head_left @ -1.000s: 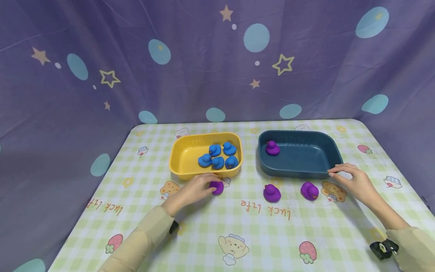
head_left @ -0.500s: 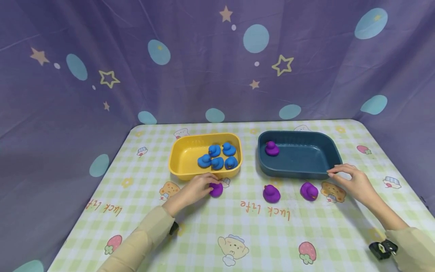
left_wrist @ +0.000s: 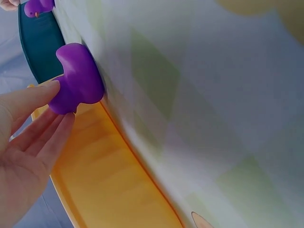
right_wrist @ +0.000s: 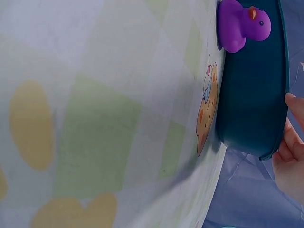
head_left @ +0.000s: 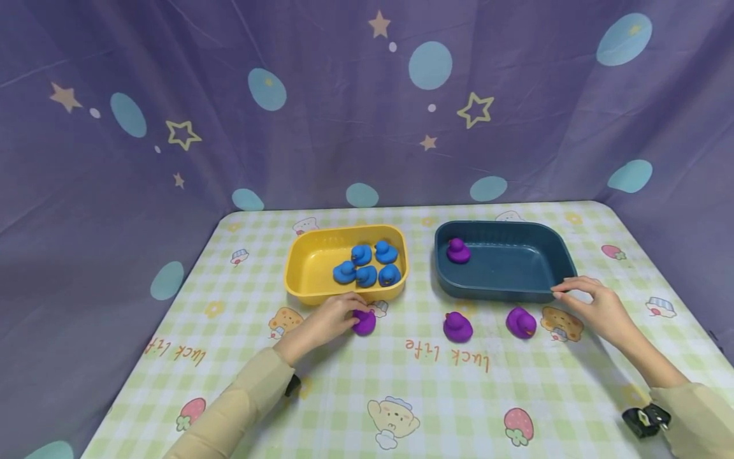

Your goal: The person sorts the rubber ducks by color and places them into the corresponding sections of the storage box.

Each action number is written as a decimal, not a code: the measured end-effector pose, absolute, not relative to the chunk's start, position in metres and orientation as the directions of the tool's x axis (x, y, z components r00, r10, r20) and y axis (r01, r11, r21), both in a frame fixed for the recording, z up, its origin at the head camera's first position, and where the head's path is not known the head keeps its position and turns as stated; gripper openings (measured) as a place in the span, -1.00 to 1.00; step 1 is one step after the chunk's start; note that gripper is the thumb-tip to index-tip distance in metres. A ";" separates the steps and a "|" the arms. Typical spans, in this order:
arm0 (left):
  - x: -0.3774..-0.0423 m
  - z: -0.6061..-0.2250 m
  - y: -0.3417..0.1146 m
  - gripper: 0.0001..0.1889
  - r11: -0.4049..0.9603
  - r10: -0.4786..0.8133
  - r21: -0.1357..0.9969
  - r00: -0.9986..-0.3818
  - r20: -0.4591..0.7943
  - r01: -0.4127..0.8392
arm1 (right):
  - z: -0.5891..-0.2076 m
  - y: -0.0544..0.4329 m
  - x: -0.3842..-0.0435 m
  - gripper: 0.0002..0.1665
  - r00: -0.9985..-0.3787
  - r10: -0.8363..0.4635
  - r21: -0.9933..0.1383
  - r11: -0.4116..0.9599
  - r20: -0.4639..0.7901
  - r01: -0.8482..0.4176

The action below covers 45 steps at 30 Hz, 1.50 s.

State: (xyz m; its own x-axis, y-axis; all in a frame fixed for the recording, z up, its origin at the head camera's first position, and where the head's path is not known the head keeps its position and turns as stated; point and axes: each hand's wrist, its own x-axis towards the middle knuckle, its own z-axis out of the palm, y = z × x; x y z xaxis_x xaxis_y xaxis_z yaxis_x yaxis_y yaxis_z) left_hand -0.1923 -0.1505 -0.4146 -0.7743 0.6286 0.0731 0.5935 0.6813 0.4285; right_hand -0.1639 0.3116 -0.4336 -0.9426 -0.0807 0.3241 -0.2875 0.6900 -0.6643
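My left hand (head_left: 332,319) pinches a purple rubber duck (left_wrist: 85,76) by its head, thumb on one side and fingers on the other. This duck is down at the tablecloth, just in front of the yellow tub (head_left: 301,294). On the right, my right hand (head_left: 596,308) pinches the near right corner rim of the dark teal tub (right_wrist: 251,109) between thumb and fingers. One purple duck (head_left: 459,251) sits inside the teal tub at its left end. Two more, a left duck (head_left: 458,327) and a right duck (head_left: 521,323), rest on the cloth before that tub.
Several blue rubber ducks (head_left: 361,255) are grouped in the right half of the yellow tub. Both tubs stand side by side with a gap between them on a green checked tablecloth (head_left: 447,408). Behind the table hangs a purple curtain (head_left: 321,159) with stars.
The purple duck in my left hand has shifted slightly toward the near side and turned a little. My right hand stays at the teal tub's rim.
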 end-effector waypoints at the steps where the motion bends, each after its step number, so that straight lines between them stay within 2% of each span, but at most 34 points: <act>1: -0.192 -0.414 -0.150 -0.78 0.681 0.631 0.425 -0.773 0.074 0.596 | -0.434 0.312 -0.164 -0.85 -0.941 -0.081 -0.664 0.689 0.327 -0.290; 26: -0.190 -0.408 -0.144 -0.79 0.614 0.688 0.398 -0.709 0.153 0.681 | -0.435 0.311 -0.164 -0.82 -0.951 -0.074 -0.672 0.691 0.300 -0.266; 34: -0.192 -0.402 -0.134 -0.81 0.592 0.697 0.410 -0.696 0.173 0.694 | -0.435 0.312 -0.164 -0.82 -0.951 -0.078 -0.677 0.685 0.301 -0.270; 45: -0.199 -0.389 -0.115 -0.80 0.551 0.720 0.362 -0.647 0.249 0.752 | -0.434 0.312 -0.165 -0.81 -0.956 -0.080 -0.686 0.680 0.282 -0.259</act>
